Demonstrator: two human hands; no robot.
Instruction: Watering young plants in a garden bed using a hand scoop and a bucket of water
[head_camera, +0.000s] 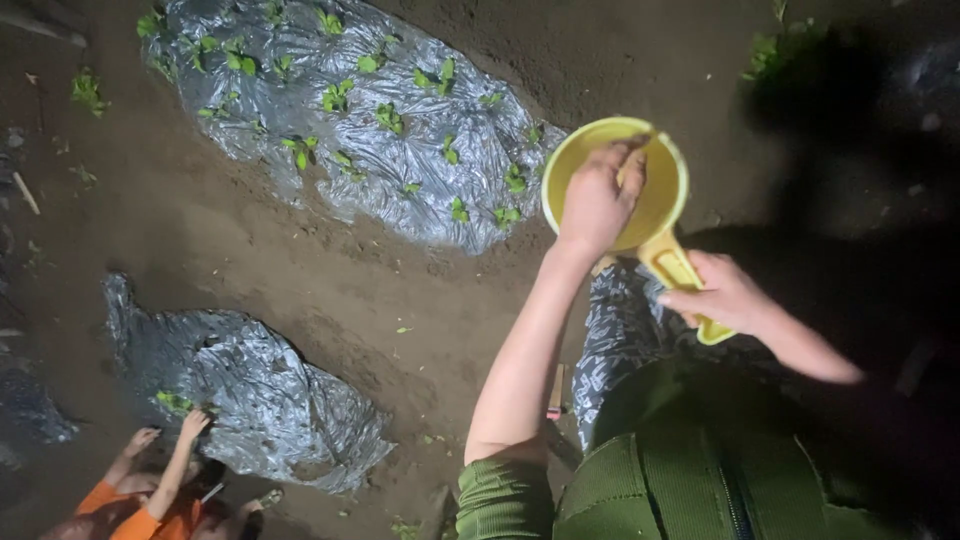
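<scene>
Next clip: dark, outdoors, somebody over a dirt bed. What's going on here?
A person in a green top stands over bare soil. Their right hand grips the handle of a yellow scoop, and their left hand reaches down into its bowl. What is inside is hidden. Ahead lies a plastic sheet with seedlings poking through holes. At lower left, another person in orange has their hands at a second sheet.
</scene>
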